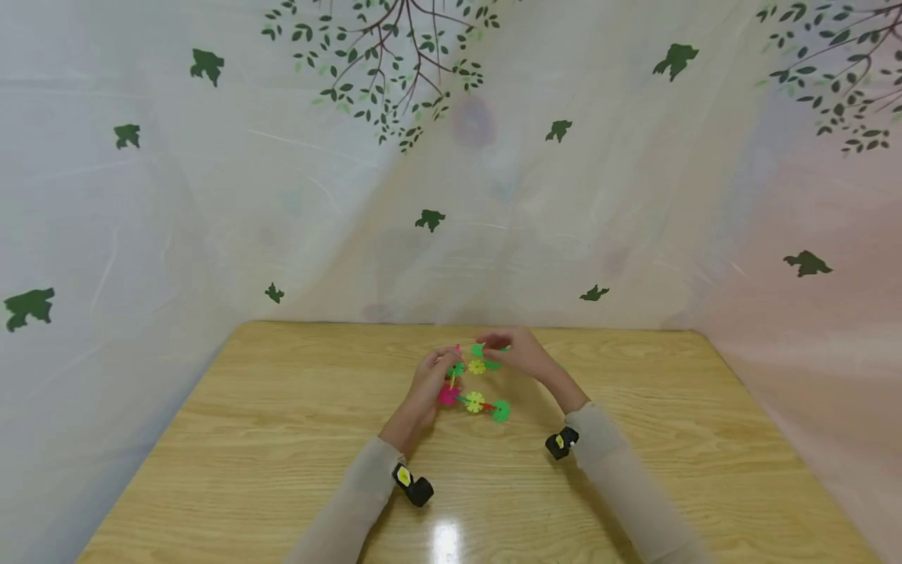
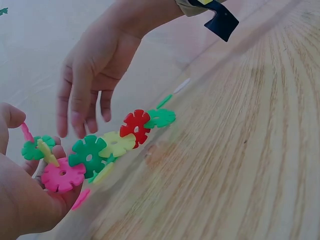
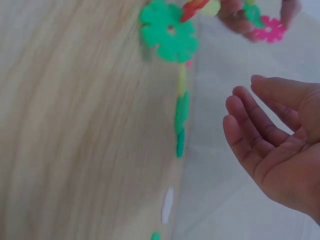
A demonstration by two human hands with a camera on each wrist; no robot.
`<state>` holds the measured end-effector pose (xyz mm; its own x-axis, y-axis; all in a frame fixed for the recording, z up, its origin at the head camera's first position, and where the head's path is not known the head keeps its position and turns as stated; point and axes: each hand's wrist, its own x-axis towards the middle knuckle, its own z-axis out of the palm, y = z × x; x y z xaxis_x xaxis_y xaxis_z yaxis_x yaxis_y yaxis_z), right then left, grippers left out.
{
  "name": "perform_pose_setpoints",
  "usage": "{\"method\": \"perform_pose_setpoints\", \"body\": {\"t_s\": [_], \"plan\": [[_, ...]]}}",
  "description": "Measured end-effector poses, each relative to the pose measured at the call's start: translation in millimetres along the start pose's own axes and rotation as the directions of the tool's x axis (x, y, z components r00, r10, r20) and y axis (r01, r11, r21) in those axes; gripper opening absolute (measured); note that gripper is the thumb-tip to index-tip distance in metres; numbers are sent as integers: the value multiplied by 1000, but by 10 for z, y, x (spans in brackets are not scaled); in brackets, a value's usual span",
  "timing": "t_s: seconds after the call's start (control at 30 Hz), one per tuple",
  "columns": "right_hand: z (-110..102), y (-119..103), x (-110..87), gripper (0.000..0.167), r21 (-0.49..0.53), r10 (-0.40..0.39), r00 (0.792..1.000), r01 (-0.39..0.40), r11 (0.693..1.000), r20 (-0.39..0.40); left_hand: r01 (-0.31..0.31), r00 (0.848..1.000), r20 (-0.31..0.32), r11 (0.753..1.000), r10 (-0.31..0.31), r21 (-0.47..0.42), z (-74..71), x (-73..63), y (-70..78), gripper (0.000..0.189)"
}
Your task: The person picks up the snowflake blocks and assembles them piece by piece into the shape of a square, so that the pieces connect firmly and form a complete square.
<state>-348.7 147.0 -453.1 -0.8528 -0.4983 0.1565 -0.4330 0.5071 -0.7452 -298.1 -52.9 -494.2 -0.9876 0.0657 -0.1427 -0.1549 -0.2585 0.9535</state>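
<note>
My left hand (image 1: 426, 384) holds one end of a chain of interlocking flower discs (image 2: 62, 174), fingers at its pink and small green pieces. From there the chain runs through a dark green disc (image 2: 87, 157), a yellow disc (image 2: 120, 145) and a red disc (image 2: 135, 126) to a green disc (image 3: 169, 31) at the free end. A pink disc stands up by the left thumb (image 2: 12, 116). My right hand (image 3: 280, 145) hangs over loose discs at the table's far side, fingers loosely bent and apart, with nothing between them.
Loose flower discs lie flat near the table's far edge: a yellow one (image 1: 477, 366), green ones (image 3: 181, 112) and a white one (image 3: 167, 205). Behind the wooden table (image 1: 282, 439) hangs a pale curtain (image 1: 352, 235) with leaf prints.
</note>
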Motion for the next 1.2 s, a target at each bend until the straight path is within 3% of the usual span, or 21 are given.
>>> {"method": "perform_pose_setpoints", "body": {"t_s": [0.17,0.43,0.77,0.97,1.2], "plan": [[-98,127,40,25,-96,58,998,-54,994,34,-5,1000,16,999,6,-47,8,-4,19,20],[-82,256,86,26,-165,135,984,-115,980,119,9,999,40,1000,-9,4,-7,-8,23,43],[-57,214,92,21,-203,180,975,-152,967,127,13,999,40,999,-15,49,-2,-15,35,43],[-53,251,112,21,-127,173,976,-157,979,131,12,999,40,999,-14,45,-11,-10,24,41],[-48,218,94,19,46,142,986,-146,988,86,4,999,35,999,-6,41,-15,0,20,42]]}}
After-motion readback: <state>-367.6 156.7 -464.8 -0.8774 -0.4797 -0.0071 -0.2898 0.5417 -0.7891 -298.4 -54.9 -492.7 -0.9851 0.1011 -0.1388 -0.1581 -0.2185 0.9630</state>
